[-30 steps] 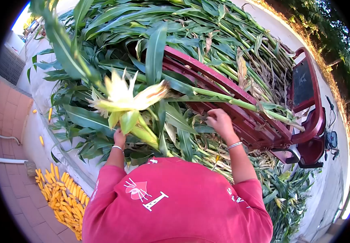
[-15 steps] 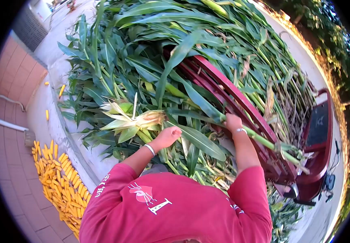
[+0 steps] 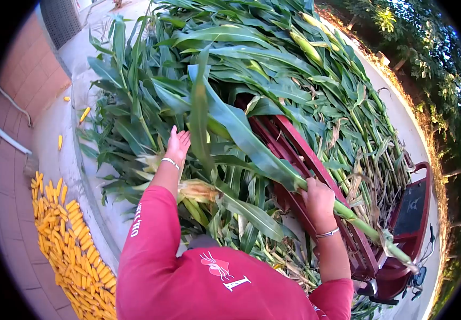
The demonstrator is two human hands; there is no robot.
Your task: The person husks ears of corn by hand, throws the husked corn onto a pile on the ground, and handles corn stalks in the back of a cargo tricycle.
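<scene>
My right hand [image 3: 319,199] is wrapped round a thick green corn stalk [image 3: 362,226] whose cut end points to the lower right. Long leaves of this stalk stretch to the upper left. With its fingers stretched out, my left hand [image 3: 178,145] is held palm up beside an upright corn leaf [image 3: 200,114] and holds nothing. Below it a peeled-back pale corn husk [image 3: 199,190] hangs among the leaves, partly hidden by my forearm. Under the stalk runs the dark red side rail [image 3: 313,156] of a cart.
Cut corn stalks [image 3: 241,58] are heaped over the cart, some with ears in husk. The cart's red front [image 3: 413,200] with handlebars stands at right. Several yellow corn cobs [image 3: 73,250] lie on the paving at lower left, near a brick wall [image 3: 33,58].
My left hand has moved up and away from the husk, and its fingers have opened out. My right hand has lifted the stalk slightly; the view has shifted a little.
</scene>
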